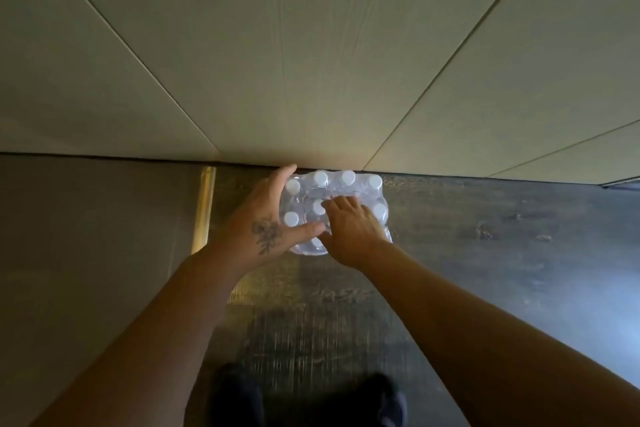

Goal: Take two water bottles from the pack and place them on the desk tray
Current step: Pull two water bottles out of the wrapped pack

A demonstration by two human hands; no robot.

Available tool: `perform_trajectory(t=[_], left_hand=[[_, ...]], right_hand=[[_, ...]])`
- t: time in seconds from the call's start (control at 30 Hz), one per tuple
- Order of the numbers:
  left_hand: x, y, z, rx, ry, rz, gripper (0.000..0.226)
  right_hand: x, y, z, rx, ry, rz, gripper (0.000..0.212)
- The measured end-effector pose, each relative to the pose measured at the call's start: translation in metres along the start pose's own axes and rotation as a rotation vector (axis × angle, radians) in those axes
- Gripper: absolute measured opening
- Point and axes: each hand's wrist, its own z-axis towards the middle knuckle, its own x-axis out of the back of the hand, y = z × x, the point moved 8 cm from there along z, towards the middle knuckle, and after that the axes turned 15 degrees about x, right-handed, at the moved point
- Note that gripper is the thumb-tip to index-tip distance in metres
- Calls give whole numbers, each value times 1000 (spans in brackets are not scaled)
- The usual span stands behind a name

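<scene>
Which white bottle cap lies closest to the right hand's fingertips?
The middle cap: the right hand nearly touches it, while the other caps sit along the pack's edges.

Pale panelled wall [311,62], dark floor [502,253]

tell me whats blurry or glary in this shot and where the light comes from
Head view: the floor near the shoes is smeared with motion blur; the pack is soft, its wrap shining, caps washed out white; a pale sheen on the floor at right suggests light from that side; the wide lens bends the wall seams.
</scene>
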Motion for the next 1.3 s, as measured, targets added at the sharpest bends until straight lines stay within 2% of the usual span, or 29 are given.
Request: perform_trajectory(t=[0.17, 0.3, 0.47, 0.6, 0.7, 0.9, 0.97, 1.07, 1.13, 1.2, 1.23, 1.3], left_hand=[[-19, -36, 53, -20, -9, 50, 119], [-26, -37, 75, -87, 3, 62, 121], [-30, -28, 87, -161, -34, 100, 128], [-26, -9, 93, -193, -102, 72, 132], [-30, 2, 89, -216, -115, 94, 134], [-32, 4, 85, -248, -142, -12, 125], [-34, 4, 87, -257, -125, -25, 116], [-34, 12, 83, -252, -57, -66, 91], [-32, 15, 82, -242, 2, -82, 80], [-30, 17, 82, -263, 47, -84, 78], [-28, 16, 83, -277, 60, -95, 80], [-24, 13, 86, -268, 79, -141, 84]], right_hand=[[-36, 22, 54, 51, 46, -190, 50], [-42, 31, 65, 84, 161, -195, 39], [-47, 37, 60, 163, 242, -149, 36], [-14, 34, 46, 160, 309, -78, 28], [27, 29, 27, 145, 392, 109, 31], [132, 37, -6, 162, 670, 430, 17], [158, 35, -12, 175, 720, 476, 24], [184, 24, -17, 224, 770, 538, 52], [190, 16, -20, 268, 802, 533, 55], [186, 11, -19, 292, 840, 561, 50], [179, 13, -16, 293, 850, 659, 49], [150, 29, 0, 190, 795, 892, 61]])
